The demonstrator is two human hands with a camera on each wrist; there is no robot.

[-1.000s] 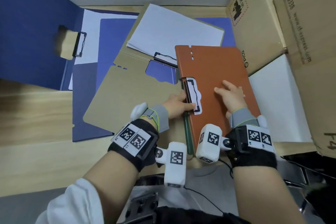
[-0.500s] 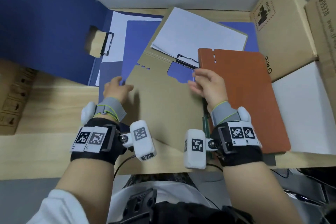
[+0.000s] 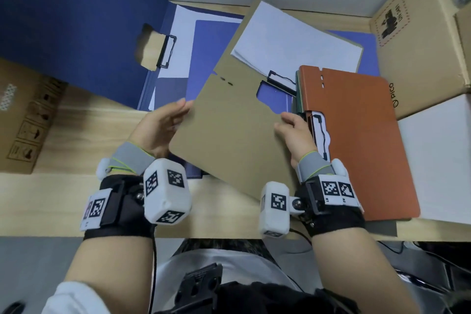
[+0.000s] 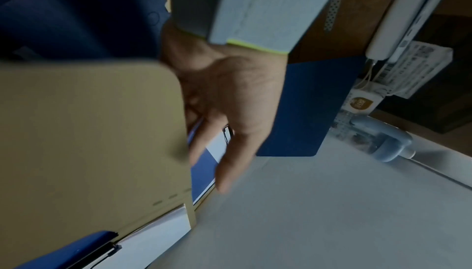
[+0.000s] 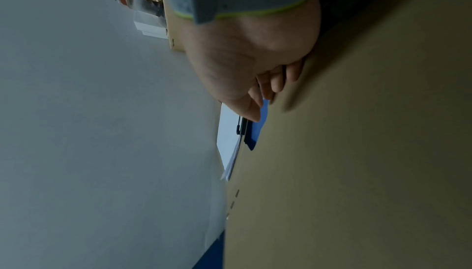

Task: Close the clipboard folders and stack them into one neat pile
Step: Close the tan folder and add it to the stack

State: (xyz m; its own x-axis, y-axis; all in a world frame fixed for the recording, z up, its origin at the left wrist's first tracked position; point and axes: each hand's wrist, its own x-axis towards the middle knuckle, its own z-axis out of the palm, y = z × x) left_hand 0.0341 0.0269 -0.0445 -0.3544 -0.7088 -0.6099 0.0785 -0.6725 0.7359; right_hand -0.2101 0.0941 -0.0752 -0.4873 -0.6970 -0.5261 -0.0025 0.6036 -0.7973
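Observation:
A tan clipboard folder lies open in the middle, white paper [image 3: 293, 43] clipped to its far half. Its near cover [image 3: 229, 140] is raised off the desk. My left hand [image 3: 165, 122] pinches the cover's left edge, thumb on top. My right hand [image 3: 293, 130] grips the right edge by the clip cutout. The wrist views show the cover [image 4: 89, 132] beside my left hand [image 4: 224, 111], and my right hand [image 5: 250, 61] curled at the cover's [image 5: 357, 132] edge. A closed orange folder [image 3: 356, 135] lies at the right. An open blue folder [image 3: 76, 20] stands at the left.
Another blue folder [image 3: 209, 53] lies partly under the tan one. Cardboard boxes [image 3: 420, 46] and a white box [image 3: 438, 155] crowd the right side. A cardboard box [image 3: 23, 122] sits at the left edge. Bare wooden desk [image 3: 63, 199] shows at the near left.
Both hands left the orange folder and moved to the tan folder. They took its near cover by both side edges and raised it off the desk.

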